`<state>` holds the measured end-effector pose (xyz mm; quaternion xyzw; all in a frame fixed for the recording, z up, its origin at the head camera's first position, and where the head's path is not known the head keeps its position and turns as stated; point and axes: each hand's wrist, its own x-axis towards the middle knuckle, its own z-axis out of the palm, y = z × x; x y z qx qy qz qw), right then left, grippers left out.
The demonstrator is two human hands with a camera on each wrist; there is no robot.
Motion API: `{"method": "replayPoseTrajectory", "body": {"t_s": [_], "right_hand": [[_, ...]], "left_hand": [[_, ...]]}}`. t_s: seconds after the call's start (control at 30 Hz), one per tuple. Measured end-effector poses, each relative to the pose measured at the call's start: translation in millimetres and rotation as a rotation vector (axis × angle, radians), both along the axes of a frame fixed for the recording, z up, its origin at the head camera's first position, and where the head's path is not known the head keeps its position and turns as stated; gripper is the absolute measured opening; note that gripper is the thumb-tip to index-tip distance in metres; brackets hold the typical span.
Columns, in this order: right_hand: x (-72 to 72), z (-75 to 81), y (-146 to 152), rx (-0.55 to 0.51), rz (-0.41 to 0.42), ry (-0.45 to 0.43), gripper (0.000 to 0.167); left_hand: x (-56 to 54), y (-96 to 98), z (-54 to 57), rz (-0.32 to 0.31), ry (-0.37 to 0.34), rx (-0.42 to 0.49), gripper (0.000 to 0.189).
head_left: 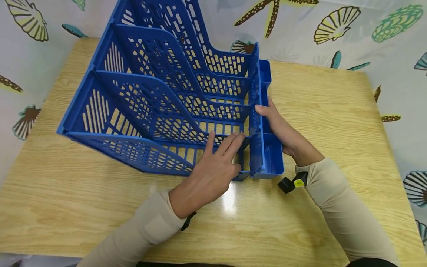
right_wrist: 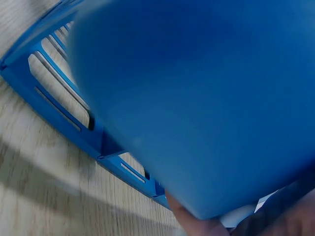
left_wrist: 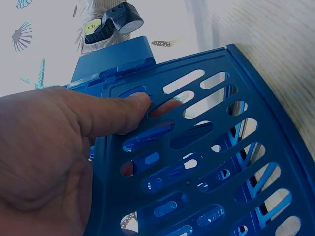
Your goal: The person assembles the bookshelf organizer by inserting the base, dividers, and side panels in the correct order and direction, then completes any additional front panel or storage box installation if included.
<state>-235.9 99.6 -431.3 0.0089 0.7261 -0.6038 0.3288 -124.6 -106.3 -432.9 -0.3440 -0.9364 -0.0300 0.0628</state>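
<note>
A blue plastic file organizer (head_left: 160, 78) with several upright perforated dividers lies in the middle of the table. My left hand (head_left: 213, 174) reaches over its near side panel; in the left wrist view the thumb (left_wrist: 123, 113) lies on the slotted outer face and fingertips show through the slots, so the panel is pinched between them. At the organizer's right end stands a front panel (head_left: 256, 148) with small pen compartments (head_left: 273, 155) on its outer side. My right hand (head_left: 280, 122) holds this part, thumb over the panel's top edge. Its other fingers are mostly hidden.
The organizer rests on a light wood-grain table (head_left: 340, 122). A white curtain (head_left: 297, 29) printed with shells and starfish hangs behind and at the sides. A blue compartment wall (right_wrist: 197, 108) fills most of the right wrist view.
</note>
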Motion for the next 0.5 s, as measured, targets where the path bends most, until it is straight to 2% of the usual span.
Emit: {"method": "replayPoseTrajectory", "body": {"t_s": [0.33, 0.5], "right_hand": [[-1.6, 0.6, 0.8, -0.014, 0.034, 0.003, 0.079], [-3.2, 7.2, 2.1, -0.007, 0.041, -0.009, 0.081]], "left_hand": [[-0.8, -0.8, -1.0, -0.007, -0.028, 0.006, 0.025], [0.2, -1.0, 0.3, -0.003, -0.005, 0.003, 0.029]]}}
